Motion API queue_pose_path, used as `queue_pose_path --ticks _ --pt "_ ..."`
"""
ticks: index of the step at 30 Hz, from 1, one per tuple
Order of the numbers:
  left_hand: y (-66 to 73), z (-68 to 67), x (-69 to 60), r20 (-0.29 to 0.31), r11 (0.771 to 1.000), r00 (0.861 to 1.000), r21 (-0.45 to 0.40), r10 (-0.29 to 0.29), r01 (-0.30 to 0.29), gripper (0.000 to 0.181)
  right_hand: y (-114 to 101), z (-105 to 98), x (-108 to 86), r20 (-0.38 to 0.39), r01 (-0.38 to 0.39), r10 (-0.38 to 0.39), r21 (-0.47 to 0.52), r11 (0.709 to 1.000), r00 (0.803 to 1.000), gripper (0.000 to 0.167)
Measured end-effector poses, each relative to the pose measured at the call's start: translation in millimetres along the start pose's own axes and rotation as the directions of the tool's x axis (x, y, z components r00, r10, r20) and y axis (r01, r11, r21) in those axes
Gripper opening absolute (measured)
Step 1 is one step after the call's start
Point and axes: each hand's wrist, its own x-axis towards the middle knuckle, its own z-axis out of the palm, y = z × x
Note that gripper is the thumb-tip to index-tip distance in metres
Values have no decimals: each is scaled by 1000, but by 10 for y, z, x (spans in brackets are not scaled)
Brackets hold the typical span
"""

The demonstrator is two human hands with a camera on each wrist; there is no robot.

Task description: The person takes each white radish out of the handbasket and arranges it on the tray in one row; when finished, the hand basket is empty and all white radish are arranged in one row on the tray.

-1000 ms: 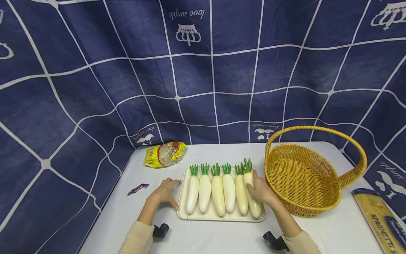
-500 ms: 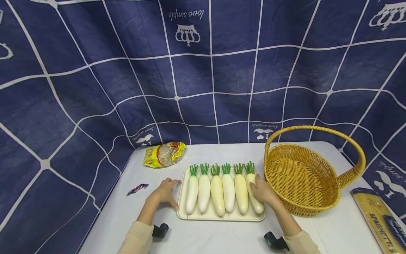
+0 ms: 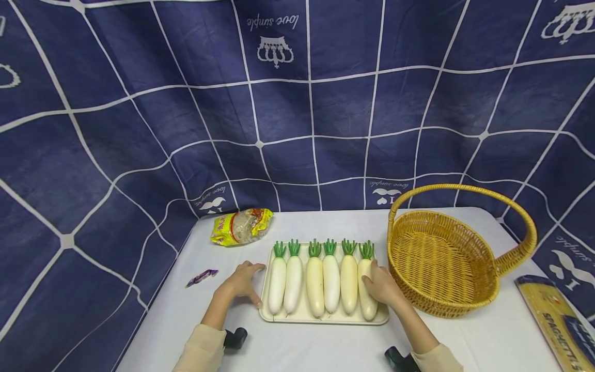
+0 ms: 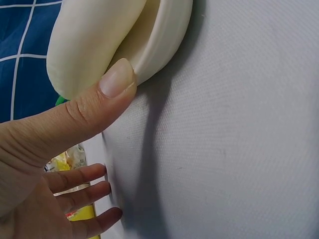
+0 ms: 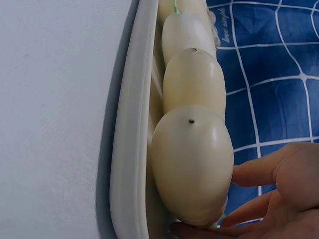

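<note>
Several white radishes [image 3: 315, 287] with green stalk tops lie side by side on a cream tray [image 3: 327, 319]. My right hand [image 3: 385, 283] grips the rightmost white radish [image 3: 368, 292]. In the right wrist view its thumb [image 5: 256, 172] lies against one side of that radish [image 5: 192, 159], with fingers around the other side, partly hidden. My left hand [image 3: 241, 281] rests at the left end of the tray, fingers spread. Its thumb [image 4: 107, 92] touches the tray rim [image 4: 164, 50] in the left wrist view, and the other fingers are extended, holding nothing.
A wicker basket [image 3: 483, 297] with a tall handle stands right of the tray. A spaghetti pack [image 3: 548, 315] lies at the far right. Behind the left hand are a yellow food bag [image 3: 241, 227] and a small purple wrapper [image 3: 201, 277]. A blue checked cloth [image 3: 344, 113] hangs behind.
The radishes have shifted left along the tray, opening a gap between the second and third. My right hand and its radish have moved slightly left. My left hand has stayed in place.
</note>
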Motion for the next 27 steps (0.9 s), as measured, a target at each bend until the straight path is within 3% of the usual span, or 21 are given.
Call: queue_pose_path --ticks 8,14,27 --pt "5 1 5 -1 1000 1000 5 -5 5 100 -4 -5 -28 9 -4 3 19 1000 1000 63" --pt "6 -3 -2 -9 1000 1000 3 -4 4 100 25 -40 -32 14 31 -31 -16 999 999 61" --pt "-1 -17 -11 -12 1000 1000 -17 -3 3 100 99 -65 -33 51 72 -73 24 997 996 63"
